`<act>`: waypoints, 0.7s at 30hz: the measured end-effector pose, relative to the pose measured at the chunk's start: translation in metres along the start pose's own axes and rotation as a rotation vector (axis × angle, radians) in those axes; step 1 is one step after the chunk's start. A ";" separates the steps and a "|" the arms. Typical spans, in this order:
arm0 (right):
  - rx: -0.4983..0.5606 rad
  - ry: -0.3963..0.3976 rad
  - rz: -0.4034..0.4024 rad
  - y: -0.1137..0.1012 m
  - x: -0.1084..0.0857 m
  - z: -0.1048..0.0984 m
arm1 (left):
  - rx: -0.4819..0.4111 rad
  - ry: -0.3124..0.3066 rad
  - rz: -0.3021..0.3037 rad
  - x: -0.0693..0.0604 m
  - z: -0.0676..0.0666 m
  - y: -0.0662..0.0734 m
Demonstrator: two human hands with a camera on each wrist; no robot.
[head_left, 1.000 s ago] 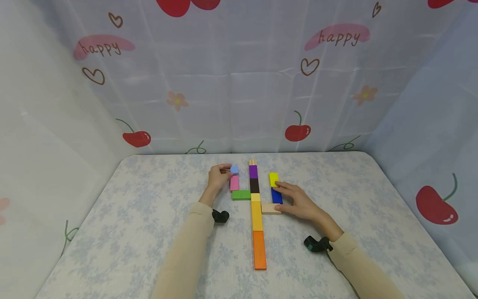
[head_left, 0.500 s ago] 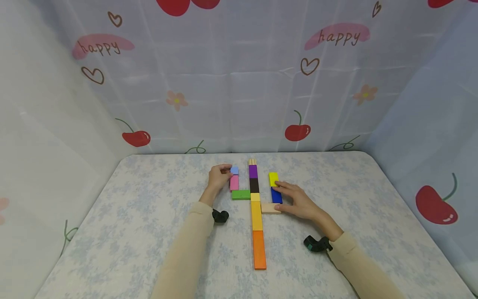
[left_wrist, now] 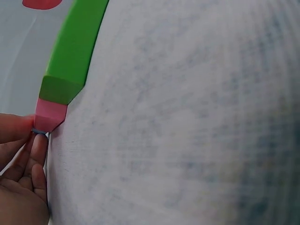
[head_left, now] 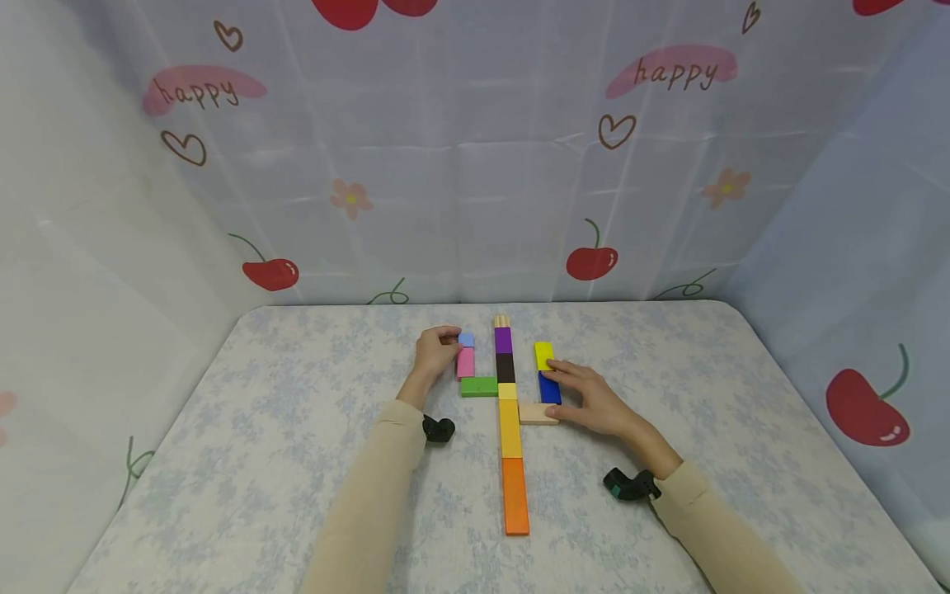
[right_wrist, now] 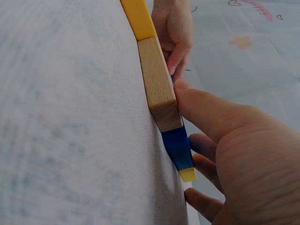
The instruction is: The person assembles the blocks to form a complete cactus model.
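Note:
In the head view my left hand (head_left: 434, 352) pinches a small light blue block (head_left: 466, 340) at the far end of a pink block (head_left: 465, 362). The pink block meets a green block (head_left: 479, 387), which joins the central row at its left side. My right hand (head_left: 594, 400) rests over the right branch, fingers spread. Its thumb touches a plain wooden block (right_wrist: 158, 75), and its fingertips lie by a dark blue block (head_left: 550, 388) and a yellow block (head_left: 544, 355). In the left wrist view the light blue block is mostly hidden by the fingers.
The central row runs away from me: an orange block (head_left: 515, 497), amber block (head_left: 510, 429), pale yellow block (head_left: 507, 392), black block (head_left: 505, 368), purple block (head_left: 503, 340), and thin pale sticks (head_left: 502, 321). A patterned cloth covers the table (head_left: 245, 462); a printed curtain (head_left: 460, 190) hangs behind.
The light blue block has come down slightly toward me, against the pink block's far end. My right hand and the other blocks have stayed put.

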State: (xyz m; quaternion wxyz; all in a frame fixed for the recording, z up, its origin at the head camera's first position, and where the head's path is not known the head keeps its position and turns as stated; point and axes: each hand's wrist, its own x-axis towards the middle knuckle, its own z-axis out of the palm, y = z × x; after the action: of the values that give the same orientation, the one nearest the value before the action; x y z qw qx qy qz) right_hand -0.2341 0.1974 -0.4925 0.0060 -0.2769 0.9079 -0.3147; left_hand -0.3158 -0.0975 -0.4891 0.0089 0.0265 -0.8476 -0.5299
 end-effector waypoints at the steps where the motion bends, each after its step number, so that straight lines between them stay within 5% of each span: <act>1: 0.000 0.000 0.000 0.000 0.000 0.000 | 0.000 0.000 -0.001 0.000 0.000 0.000; 21: -0.009 -0.002 0.010 -0.002 -0.002 0.000 | 0.006 0.038 0.024 -0.001 0.005 -0.002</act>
State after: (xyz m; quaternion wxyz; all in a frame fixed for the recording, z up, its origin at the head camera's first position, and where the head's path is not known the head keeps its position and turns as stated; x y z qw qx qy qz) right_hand -0.2315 0.1971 -0.4913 0.0071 -0.2726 0.9107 -0.3102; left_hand -0.3145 -0.0940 -0.4931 0.0314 0.0267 -0.8492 -0.5265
